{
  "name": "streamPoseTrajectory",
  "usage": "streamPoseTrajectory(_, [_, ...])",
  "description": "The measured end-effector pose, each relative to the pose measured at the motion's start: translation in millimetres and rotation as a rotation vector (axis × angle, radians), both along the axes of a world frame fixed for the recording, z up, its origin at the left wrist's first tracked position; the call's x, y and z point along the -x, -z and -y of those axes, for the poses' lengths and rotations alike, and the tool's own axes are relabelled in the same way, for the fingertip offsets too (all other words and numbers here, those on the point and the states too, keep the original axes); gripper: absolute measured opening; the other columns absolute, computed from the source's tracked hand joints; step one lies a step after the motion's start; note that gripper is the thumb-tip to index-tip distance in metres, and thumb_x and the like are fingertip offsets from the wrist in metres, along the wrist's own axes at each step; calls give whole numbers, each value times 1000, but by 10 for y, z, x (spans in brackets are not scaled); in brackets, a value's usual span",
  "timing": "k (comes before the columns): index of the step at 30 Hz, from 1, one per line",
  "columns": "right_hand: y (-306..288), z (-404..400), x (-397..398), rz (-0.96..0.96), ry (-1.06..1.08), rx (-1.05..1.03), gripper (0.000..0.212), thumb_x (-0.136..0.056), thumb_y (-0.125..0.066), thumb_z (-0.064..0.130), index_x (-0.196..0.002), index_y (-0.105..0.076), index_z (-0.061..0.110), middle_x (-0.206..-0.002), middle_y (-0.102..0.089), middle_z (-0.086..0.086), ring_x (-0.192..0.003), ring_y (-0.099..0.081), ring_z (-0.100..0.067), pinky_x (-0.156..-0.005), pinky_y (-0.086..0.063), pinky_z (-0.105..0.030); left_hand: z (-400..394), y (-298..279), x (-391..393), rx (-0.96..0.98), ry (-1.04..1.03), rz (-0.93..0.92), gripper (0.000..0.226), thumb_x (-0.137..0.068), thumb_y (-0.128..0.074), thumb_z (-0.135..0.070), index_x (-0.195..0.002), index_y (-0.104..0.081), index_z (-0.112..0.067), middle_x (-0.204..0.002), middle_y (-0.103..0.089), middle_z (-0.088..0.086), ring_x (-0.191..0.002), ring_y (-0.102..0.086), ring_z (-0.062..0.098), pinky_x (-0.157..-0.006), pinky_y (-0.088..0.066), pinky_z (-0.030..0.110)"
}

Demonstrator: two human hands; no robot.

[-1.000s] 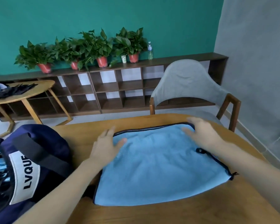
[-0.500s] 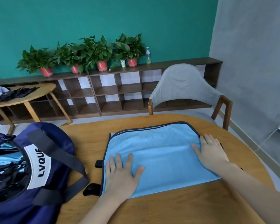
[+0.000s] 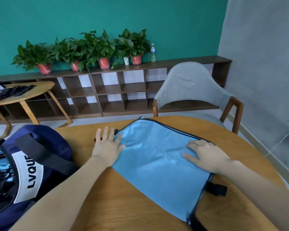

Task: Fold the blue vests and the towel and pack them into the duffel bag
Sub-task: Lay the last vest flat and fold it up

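Light blue, slightly glossy fabric under both palms: this is a blue vest (image 3: pixel 158 162) with dark piping, lying flat and skewed on the wooden table (image 3: pixel 123 205). My left hand (image 3: pixel 107 145) rests with fingers straight and spread, partly on the vest's near-left corner, partly on bare wood. My right hand (image 3: pixel 205 155) lies flat on the vest's right side, fingers extended, nothing pinched. Neither hand grips anything; both only press.

Step in hand, as I judge it: smoothing a partly folded vest before the next fold. A black buckle (image 3: pixel 217 189) sticks out at the lower right edge.

Next move calls for pinching one edge and bringing it over, keeping the buckle and piping tucked inside, then lifting the packet left.

The navy duffel bag (image 3: pixel 40 160) sits open at the table's left, just beside my left forearm, with blue fabric already inside.
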State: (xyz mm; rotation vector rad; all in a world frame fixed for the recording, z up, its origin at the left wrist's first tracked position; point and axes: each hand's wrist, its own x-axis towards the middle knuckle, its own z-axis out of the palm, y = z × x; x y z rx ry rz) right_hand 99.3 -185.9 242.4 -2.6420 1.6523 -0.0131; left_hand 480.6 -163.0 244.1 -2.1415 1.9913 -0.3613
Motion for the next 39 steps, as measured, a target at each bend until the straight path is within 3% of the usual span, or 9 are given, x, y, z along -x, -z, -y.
streamPoseTrajectory(6, [25, -32, 47, -40, -11, 321, 79, -93, 1, 72, -94, -67, 31, -76, -63, 11, -63, -58, -6, -53, -52, -27, -189, 171, 509, 60, -75, -383, 60, -105, -26, -54, -159, -22, -28, -167, -15, 10, -155, -4, 33, -124, -1, 52])
streamPoseTrajectory(9, [179, -37, 75, 43, -116, 249, 69, -96, -19, 74, -129, -62, 31, -119, -59, 11, -111, -53, -9, -91, -49, -28, -429, 265, 850, -33, -146, -520, 75, -96, -21, -73, -159, -16, -33, -168, -5, 13, -154, 3, 36, -123, 3, 54])
streamPoseTrajectory(13, [278, -194, 98, 77, -87, -40, 80, -94, -19, 80, -159, -18, 34, -163, -16, 10, -151, -11, -11, -124, -13, -33, -643, 345, 988, -55, 27, -416, 86, -88, -8, -85, -160, -4, -39, -167, 14, 10, -154, 12, 35, -124, 4, 55])
streamPoseTrajectory(19, [284, -758, -39, 94, 91, -57, 90, -88, -12, 84, -160, -13, 31, -167, -10, 4, -153, -6, -17, -124, -10, -36, -704, 181, 760, -48, 63, -91, 100, -76, 23, -78, -161, -5, -33, -168, -2, 13, -154, -2, 38, -121, 1, 60])
streamPoseTrajectory(22, [164, -1116, -128, 17, 117, 16, 84, -91, -20, 81, -156, -27, 29, -161, -26, 3, -147, -23, -21, -118, -22, -38, -935, 59, 757, -34, 35, 4, 89, -88, 10, -74, -161, -7, -26, -168, -6, 16, -153, -7, 38, -121, -2, 59])
streamPoseTrajectory(27, [19, -1730, -35, 69, 34, 14, 78, -91, -29, 79, -153, -33, 31, -157, -31, 7, -143, -31, -18, -114, -31, -36, -1607, 32, 790, 1, 246, -434, 77, -92, -18, -75, -153, -36, -33, -161, -34, -2, -149, -29, 17, -120, -24, 38])
streamPoseTrajectory(30, [40, -2046, 100, 208, -33, -15, 70, -93, -37, 74, -150, -37, 32, -157, -28, 11, -146, -25, -12, -116, -30, -32, -2042, 57, 769, 128, 363, -647, 53, -91, -52, -68, -123, -70, -31, -129, -66, -12, -124, -54, 6, -107, -41, 30])
streamPoseTrajectory(34, [94, -2421, 314, 290, -82, -2, 72, -90, -29, 79, -133, -60, 30, -137, -50, 17, -131, -44, -5, -110, -35, -21, -2490, 103, 747, 133, 344, -846, 21, -90, -72, -45, -95, -80, -26, -89, -69, -27, -92, -59, -11, -86, -42, 10])
streamPoseTrajectory(39, [258, -2773, 466, 405, -66, 38, 75, -89, -31, 79, -132, -64, 26, -132, -56, 15, -124, -46, 0, -109, -31, -15, -2809, 303, 568, 151, 231, -861, 45, -97, -55, -52, -78, -65, -13, -68, -56, 0, -66, -45, 1, -80, -50, 38])
